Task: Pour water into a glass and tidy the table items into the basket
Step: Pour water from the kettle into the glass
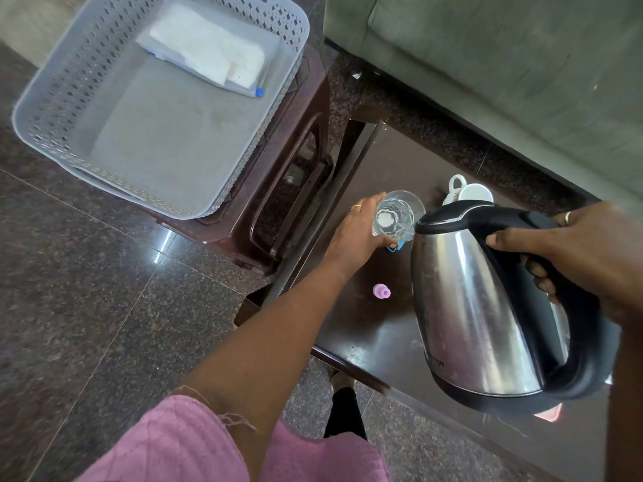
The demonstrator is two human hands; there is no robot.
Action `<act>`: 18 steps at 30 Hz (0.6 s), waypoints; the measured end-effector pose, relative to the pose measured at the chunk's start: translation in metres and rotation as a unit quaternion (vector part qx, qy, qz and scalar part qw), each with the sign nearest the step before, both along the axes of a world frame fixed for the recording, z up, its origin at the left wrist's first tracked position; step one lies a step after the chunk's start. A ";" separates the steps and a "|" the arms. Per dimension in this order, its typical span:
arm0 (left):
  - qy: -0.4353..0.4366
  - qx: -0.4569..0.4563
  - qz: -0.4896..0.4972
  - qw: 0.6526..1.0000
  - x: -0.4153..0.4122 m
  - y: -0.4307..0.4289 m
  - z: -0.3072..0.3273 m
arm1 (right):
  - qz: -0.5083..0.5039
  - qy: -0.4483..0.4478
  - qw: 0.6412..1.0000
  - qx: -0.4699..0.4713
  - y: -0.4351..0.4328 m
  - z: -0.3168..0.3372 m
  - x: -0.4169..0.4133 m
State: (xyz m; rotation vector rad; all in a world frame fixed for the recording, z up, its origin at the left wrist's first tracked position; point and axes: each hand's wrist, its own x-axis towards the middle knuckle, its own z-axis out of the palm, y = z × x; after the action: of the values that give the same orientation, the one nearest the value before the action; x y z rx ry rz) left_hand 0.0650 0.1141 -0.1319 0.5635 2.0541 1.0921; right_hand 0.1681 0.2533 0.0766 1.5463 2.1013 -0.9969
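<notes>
Dark polished stone flooring surrounds a low, dark wooden table (368, 328), with a grey-green sofa (504, 64) behind it. You stand at the table's near edge, looking down.

Your left hand (358, 231) is wrapped around a clear drinking glass (396, 215), steadying it near the table's left edge. Your right hand (584, 255) is closed around the black handle of a steel electric kettle (483, 307), which is tipped so its spout sits right at the glass rim. The glass looks only partly filled — a thin stream seems to be entering at the spout side, though the water level is hard to read from above.

So the pouring step appears to be under way, not finished. The tidying looks barely started. A pale grey perforated basket (69, 109) rests on a dark brown stool (278, 189) just left of the table, and it holds only a flat white packet (205, 46) in its far corner. Left on the tabletop: a white cup (473, 193) toward the far edge behind the kettle, a small pink cap-like piece (381, 291) near the middle, and something small and blue (396, 247) peeking out under the glass — too hidden to identify.
</notes>
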 end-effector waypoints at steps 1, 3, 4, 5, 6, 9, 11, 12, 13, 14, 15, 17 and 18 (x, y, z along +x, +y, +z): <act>0.000 0.000 0.000 1.000 0.000 0.000 0.000 | 0.000 0.001 1.000 0.000 0.000 0.000 0.000; -0.001 0.000 0.001 1.000 0.000 0.000 0.000 | 0.001 0.002 1.000 0.000 0.000 0.000 0.000; -0.002 0.001 0.001 1.000 0.000 0.000 0.001 | 0.002 0.002 1.000 0.000 0.000 0.001 0.000; -0.003 0.002 0.002 1.000 0.000 0.000 0.001 | 0.002 0.002 1.000 0.000 0.000 0.001 0.000; -0.004 0.002 0.002 1.000 0.001 0.000 0.000 | 0.001 0.001 1.000 0.000 0.000 0.001 -0.001; -0.002 0.000 0.001 1.000 0.001 0.000 -0.001 | -0.001 -0.002 1.000 -0.005 -0.001 0.000 -0.001; -0.002 0.002 0.002 1.000 0.001 0.000 -0.002 | -0.002 -0.003 1.000 -0.008 -0.002 0.000 -0.001; -0.002 0.001 0.003 1.000 0.001 0.000 -0.002 | -0.002 -0.003 1.000 -0.008 -0.002 0.001 -0.001; -0.002 0.001 0.003 1.000 0.001 0.000 -0.002 | -0.002 -0.003 1.000 -0.009 -0.002 0.001 -0.001; -0.001 0.000 0.003 1.000 0.001 0.000 -0.002 | -0.002 -0.004 1.000 -0.010 -0.002 0.001 -0.002; 0.000 0.000 0.003 1.000 0.001 0.000 -0.002 | -0.002 -0.005 1.000 -0.010 -0.001 0.001 -0.002; 0.001 -0.001 0.003 1.000 0.001 0.000 -0.003 | -0.002 -0.007 1.000 -0.010 -0.001 0.001 -0.002; 0.001 -0.001 0.003 1.000 0.001 0.000 -0.003 | -0.001 -0.009 1.000 -0.009 -0.001 0.001 -0.002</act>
State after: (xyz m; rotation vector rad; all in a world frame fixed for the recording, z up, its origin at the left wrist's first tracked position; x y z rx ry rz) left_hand 0.0657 0.1142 -0.1348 0.5587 2.0592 1.0939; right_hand 0.1657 0.2524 0.0779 1.5438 2.0732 -0.9971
